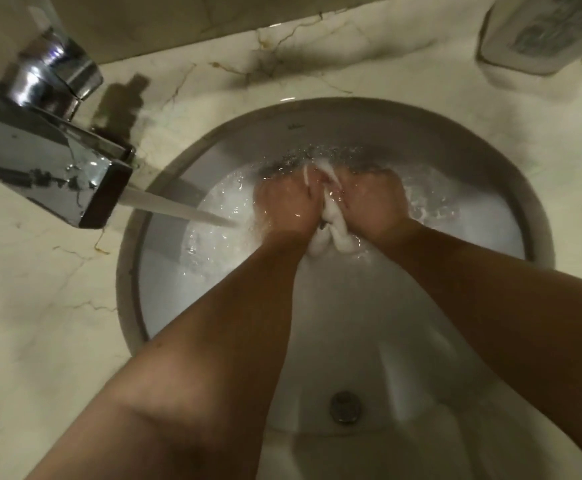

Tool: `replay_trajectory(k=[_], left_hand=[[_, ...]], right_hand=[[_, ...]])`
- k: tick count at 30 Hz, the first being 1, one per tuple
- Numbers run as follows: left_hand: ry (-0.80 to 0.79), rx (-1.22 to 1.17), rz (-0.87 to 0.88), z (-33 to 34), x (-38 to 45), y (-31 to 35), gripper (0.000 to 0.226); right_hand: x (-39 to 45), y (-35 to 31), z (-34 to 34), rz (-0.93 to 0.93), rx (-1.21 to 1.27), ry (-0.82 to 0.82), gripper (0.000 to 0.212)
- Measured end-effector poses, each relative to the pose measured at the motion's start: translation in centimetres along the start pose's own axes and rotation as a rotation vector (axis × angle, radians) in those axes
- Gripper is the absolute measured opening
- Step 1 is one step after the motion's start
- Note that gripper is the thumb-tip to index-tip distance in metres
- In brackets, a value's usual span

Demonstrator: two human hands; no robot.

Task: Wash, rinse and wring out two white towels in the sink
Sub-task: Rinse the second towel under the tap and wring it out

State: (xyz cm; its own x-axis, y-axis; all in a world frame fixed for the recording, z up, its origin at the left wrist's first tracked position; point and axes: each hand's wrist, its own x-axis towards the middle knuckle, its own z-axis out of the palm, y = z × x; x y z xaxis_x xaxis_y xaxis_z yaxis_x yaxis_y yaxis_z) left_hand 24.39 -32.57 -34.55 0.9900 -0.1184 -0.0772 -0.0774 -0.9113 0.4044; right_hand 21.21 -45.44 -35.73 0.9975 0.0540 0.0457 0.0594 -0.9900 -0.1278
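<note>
Head view: a round white sink (165,285) is seen from above, set into a marble counter (40,306); water (473,230) fills the far part of the basin, and a stream is poured from the chrome tap (50,168) at the left into it, just left of the hands; the left hand (287,202) and right hand (372,202) are held side by side, partly under the water, with fingers curled; a bunched white towel (331,233) is gripped between them, its folds showing in the gap between the knuckles and below the wrists; whether one towel or two is held cannot be told; an overflow hole (345,407) is seen in the near wall of the basin; a white bottle (538,32) stands on the counter at the upper right.
</note>
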Motion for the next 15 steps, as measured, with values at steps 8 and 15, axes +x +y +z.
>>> replay_trajectory(k=[8,15], left_hand=[[-0.367,0.007,0.064,-2.5,0.3,-1.4,0.054],[-0.342,0.174,0.405,-3.5,-2.4,-5.1,0.073]], right_hand=[[0.5,1.1,-3.0,0.164,0.441,-0.468,0.041],[-0.3,1.6,-3.5,0.444,0.518,-0.464,0.05]])
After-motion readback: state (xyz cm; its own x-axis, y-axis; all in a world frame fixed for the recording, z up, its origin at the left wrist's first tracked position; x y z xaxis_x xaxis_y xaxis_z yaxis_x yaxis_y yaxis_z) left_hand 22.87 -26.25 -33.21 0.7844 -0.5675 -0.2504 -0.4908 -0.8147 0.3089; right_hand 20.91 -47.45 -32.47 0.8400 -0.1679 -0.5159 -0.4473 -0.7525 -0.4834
